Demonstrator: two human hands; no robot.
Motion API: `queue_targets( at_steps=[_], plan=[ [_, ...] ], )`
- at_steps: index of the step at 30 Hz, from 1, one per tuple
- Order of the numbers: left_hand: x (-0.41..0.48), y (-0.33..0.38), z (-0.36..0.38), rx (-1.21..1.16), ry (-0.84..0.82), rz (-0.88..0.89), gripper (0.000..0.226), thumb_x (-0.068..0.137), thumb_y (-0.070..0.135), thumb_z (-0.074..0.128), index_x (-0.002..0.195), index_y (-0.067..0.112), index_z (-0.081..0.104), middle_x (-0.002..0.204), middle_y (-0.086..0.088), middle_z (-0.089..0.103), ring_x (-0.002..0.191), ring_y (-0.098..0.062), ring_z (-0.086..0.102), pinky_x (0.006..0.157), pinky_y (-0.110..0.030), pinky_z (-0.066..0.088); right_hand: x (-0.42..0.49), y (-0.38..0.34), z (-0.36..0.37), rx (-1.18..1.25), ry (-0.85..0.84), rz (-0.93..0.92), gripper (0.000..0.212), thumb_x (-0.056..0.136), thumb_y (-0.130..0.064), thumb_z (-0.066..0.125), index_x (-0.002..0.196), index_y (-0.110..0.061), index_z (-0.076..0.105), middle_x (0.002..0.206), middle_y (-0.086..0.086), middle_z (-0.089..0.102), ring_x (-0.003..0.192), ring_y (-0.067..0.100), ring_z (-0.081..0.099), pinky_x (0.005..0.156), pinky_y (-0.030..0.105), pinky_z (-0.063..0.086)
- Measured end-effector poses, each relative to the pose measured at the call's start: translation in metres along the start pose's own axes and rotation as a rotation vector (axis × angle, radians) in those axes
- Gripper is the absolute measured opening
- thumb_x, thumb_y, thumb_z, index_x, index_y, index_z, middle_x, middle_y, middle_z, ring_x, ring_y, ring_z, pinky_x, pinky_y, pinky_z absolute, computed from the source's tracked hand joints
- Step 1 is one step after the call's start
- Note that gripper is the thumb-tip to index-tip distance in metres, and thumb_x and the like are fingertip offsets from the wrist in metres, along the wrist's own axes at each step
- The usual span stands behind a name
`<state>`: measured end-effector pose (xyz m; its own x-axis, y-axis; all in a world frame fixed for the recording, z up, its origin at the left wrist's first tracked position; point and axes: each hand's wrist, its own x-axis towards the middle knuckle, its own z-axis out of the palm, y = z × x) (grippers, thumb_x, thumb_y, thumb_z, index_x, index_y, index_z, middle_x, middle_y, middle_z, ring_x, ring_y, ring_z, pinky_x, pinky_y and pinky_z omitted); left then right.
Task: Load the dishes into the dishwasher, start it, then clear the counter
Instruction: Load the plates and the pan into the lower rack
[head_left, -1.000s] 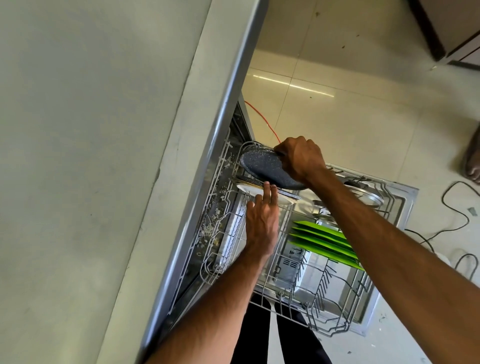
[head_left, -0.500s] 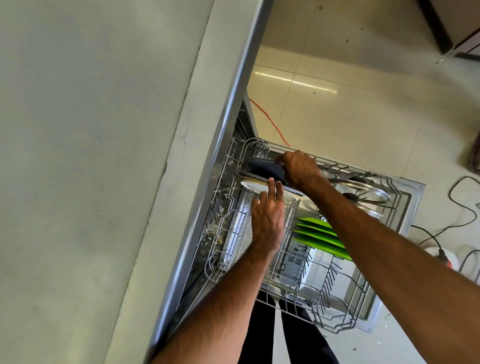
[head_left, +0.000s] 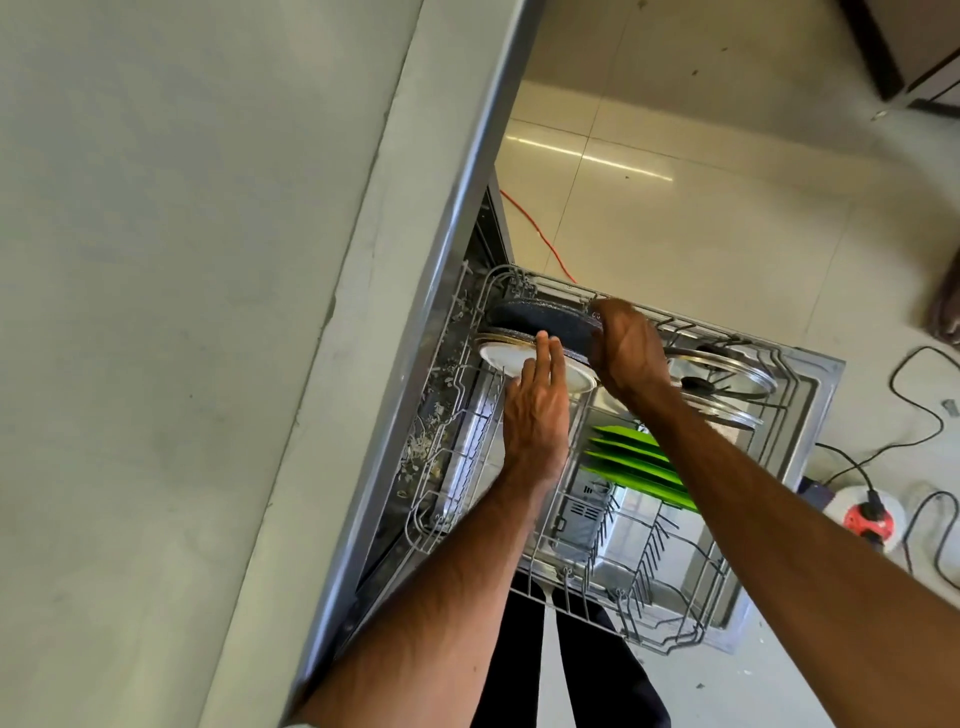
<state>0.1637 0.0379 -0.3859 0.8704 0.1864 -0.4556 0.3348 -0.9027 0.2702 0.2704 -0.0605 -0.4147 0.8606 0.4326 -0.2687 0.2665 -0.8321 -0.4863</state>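
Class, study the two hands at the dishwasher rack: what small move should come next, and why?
Probably the right hand should settle the dark speckled dish into the rack and let go: it grips the rim, the dish leans on edge beside the white plate, which the left hand's straight fingers touch.

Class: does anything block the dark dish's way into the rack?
Nothing visible does. The dark dish stands in the far corner of the rack, behind the white plate that the left hand touches; the right hand grips it.
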Motion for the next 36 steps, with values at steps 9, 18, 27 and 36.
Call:
queue_targets(
  at_steps=[9,18,27,36],
  plan=[
    [-0.005,-0.012,0.004,0.003,0.004,-0.122,0.09,0.086,-0.001,0.067,0.156,-0.002,0.011,0.164,-0.025,-0.002,0.142,-0.034,0.033,0.11,-0.038,0.041,-0.031,0.008,0.016,0.029,-0.08,0.027,0.028,0.097,-0.014,0.059,0.123,-0.004,0.059,0.124,0.016,0.06,0.107,0.033,0.061,0.086,0.044,0.055],
    [-0.011,-0.02,0.008,0.096,-0.058,-0.152,0.073,0.093,0.005,0.062,0.154,-0.001,0.022,0.163,-0.025,0.01,0.144,-0.033,0.031,0.111,-0.036,0.039,-0.028,0.004,0.018,-0.015,-0.14,0.095,0.05,0.091,-0.025,0.071,0.132,-0.01,0.046,0.123,0.018,0.06,0.106,0.034,0.062,0.085,0.046,0.055],
    [-0.01,-0.02,0.011,0.146,-0.105,-0.137,0.077,0.088,0.009,0.072,0.15,0.0,0.028,0.162,-0.025,0.016,0.144,-0.033,0.03,0.108,-0.038,0.043,-0.018,0.003,0.027,-0.152,-0.162,0.177,0.021,0.099,-0.027,0.06,0.116,-0.015,0.063,0.097,0.01,0.065,0.076,0.024,0.064,0.068,0.042,0.059],
    [-0.011,-0.021,0.012,0.158,-0.15,-0.133,0.075,0.087,0.015,0.074,0.148,0.001,0.033,0.159,-0.023,0.024,0.137,-0.031,0.038,0.099,-0.038,0.049,-0.025,0.024,0.022,-0.156,-0.17,0.254,0.024,0.1,-0.024,0.059,0.118,-0.01,0.063,0.108,0.018,0.066,0.092,0.036,0.066,0.075,0.04,0.053]
  ],
)
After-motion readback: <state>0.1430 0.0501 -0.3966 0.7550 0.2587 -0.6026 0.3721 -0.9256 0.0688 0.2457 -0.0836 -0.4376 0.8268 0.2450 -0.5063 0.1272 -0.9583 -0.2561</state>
